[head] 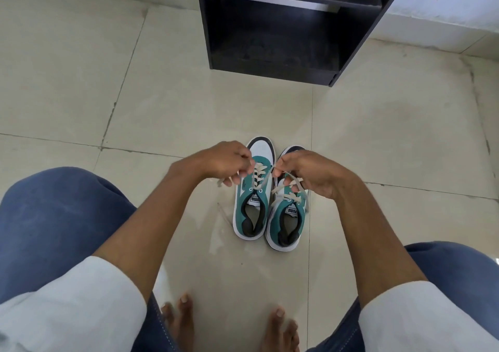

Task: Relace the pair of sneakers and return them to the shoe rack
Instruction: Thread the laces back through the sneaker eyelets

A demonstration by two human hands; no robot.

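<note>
Two green-and-white sneakers stand side by side on the tiled floor, toes pointing away from me. The left sneaker [252,211] has a cream lace [258,174] crossing its eyelets. My left hand [224,162] pinches one end of that lace, and my right hand [305,173] pinches the other end, both just above the shoe's tongue. The right sneaker [287,222] is laced, and my right hand hides its toe. A loose lace end [222,212] trails on the floor left of the left sneaker.
A black shoe rack [272,54] with open shelves stands on the floor ahead of the sneakers, against a white wall. My knees in blue trousers and my bare feet [183,322] frame the near floor.
</note>
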